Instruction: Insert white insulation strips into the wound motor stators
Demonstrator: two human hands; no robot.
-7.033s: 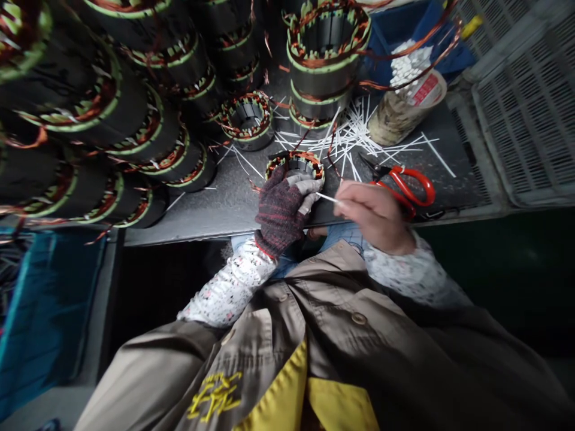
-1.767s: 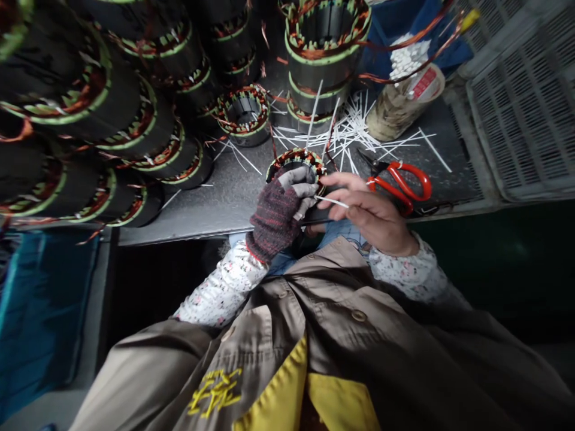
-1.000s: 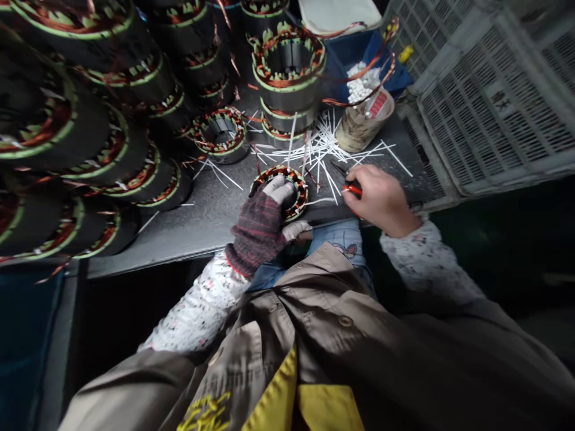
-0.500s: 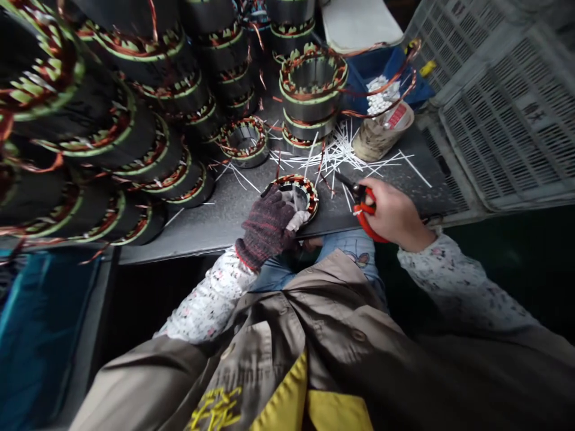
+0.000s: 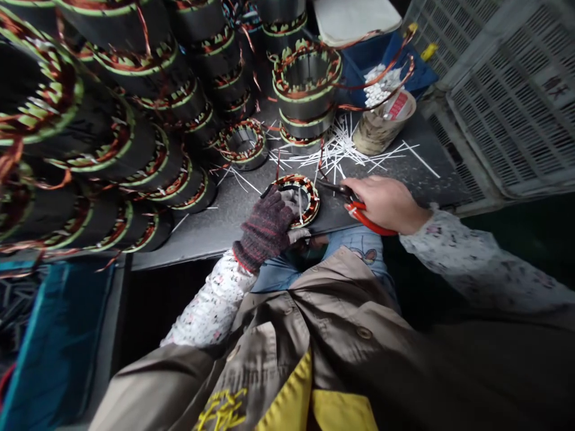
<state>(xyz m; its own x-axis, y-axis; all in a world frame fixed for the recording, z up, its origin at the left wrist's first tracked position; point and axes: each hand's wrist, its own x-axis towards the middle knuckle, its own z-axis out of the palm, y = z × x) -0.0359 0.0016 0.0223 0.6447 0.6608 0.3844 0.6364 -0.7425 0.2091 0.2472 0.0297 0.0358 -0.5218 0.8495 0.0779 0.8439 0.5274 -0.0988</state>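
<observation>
Frame centre: gloved left hand [image 5: 267, 226] on wound ring [image 5: 311, 212], finger grip unclear; right hand [image 5: 392, 202] clamped around red-handled cutters [image 5: 371, 221], whose slipping could nick copper winding [image 5: 294, 178]

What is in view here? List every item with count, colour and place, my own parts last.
bench: one, dark grey, centre
near stator: one, green and copper, front edge
snips: one, black and red, right of it
white strips: many, white, mostly behind it
low stator: one, green and copper, behind-left
middle stack: one, grey, green, copper, back
left stacks: several, same colours, left
tan cylinder: one, tan, back right
white pieces: many, white, its top
blue bin: one, blue, back
slatted crates: count unclear, grey, right
teal container: one, teal, lower left
left hand: one, dark-gloved, on near stator
right hand: one, bare, holding snips
</observation>
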